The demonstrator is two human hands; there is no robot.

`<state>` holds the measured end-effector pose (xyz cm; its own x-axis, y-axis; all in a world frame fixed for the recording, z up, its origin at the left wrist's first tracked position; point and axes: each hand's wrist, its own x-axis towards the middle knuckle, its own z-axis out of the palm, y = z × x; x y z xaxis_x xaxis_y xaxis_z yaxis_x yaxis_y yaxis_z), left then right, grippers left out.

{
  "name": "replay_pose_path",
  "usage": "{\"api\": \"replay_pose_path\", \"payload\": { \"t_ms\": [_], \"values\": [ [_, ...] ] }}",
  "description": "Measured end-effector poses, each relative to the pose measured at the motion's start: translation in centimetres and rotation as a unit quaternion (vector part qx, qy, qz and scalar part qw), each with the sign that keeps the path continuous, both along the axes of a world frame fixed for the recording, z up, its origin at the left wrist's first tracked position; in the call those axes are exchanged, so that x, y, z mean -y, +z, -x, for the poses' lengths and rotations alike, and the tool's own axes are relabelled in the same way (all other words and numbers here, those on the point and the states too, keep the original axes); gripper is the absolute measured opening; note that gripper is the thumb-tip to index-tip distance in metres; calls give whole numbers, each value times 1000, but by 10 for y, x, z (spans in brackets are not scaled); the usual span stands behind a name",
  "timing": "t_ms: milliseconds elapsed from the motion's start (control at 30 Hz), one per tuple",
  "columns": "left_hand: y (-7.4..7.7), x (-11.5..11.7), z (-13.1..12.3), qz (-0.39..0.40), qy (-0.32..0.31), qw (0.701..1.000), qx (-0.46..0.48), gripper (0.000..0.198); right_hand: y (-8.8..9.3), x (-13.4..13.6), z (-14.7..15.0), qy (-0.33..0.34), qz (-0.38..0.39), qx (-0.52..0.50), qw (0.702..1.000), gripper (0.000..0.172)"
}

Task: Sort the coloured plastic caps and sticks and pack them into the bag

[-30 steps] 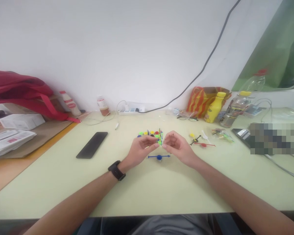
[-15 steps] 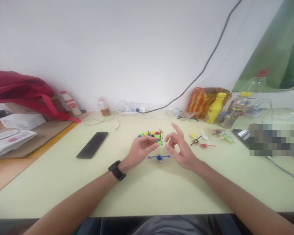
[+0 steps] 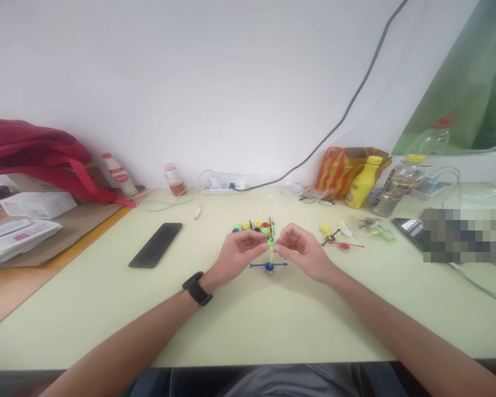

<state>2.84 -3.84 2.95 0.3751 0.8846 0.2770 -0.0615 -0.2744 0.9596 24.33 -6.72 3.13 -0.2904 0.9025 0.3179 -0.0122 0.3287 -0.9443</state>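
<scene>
A small plastic assembly with a thin green stem (image 3: 271,255) stands upright between my hands. At the foot of the stem is a blue arrow-shaped bar (image 3: 258,266) with a round centre. My left hand (image 3: 233,256) pinches the bright green top of the stem from the left, thumb below the fingers. From the right, my right hand (image 3: 303,255) closes thumb and fingers at the same green part. My fingers partly cover it. Just behind, several round coloured plastic pieces (image 3: 246,225) lie close together.
Right of my hands lie yellow, black and red arrow-shaped pieces (image 3: 344,246) and a clear bag of small parts (image 3: 374,229). A black phone (image 3: 156,245) lies at left. Behind are a power strip (image 3: 221,188), glasses (image 3: 317,200), a yellow bottle (image 3: 362,183) and a striped bag (image 3: 333,171).
My right hand has moved left to the green part, and its raised, spread fingers have closed into a pinch. My left hand has stayed in place.
</scene>
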Motion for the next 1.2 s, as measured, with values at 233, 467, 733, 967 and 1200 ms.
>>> {"api": "replay_pose_path", "payload": {
  "t_ms": [233, 467, 733, 967, 1200],
  "values": [
    [-1, 0, 1, 9, -12, 1000, 7, 31, -4, 0, 0, -8, -39, 32, 999, 25],
    [-1, 0, 1, 9, -7, 1000, 8, 33, -7, 4, -3, -69, -107, 85, 988, 35],
    [-2, -1, 1, 7, -5, 1000, 7, 33, -5, -6, -8, -46, -27, 61, 997, 55],
    [-2, -1, 0, 5, -15, 1000, 1, 32, -2, -1, -1, -5, -27, 20, 999, 25],
    [-2, -2, 1, 12, -24, 999, 27, 33, -3, 0, -3, -10, -58, 95, 994, 14]
  ]
}}
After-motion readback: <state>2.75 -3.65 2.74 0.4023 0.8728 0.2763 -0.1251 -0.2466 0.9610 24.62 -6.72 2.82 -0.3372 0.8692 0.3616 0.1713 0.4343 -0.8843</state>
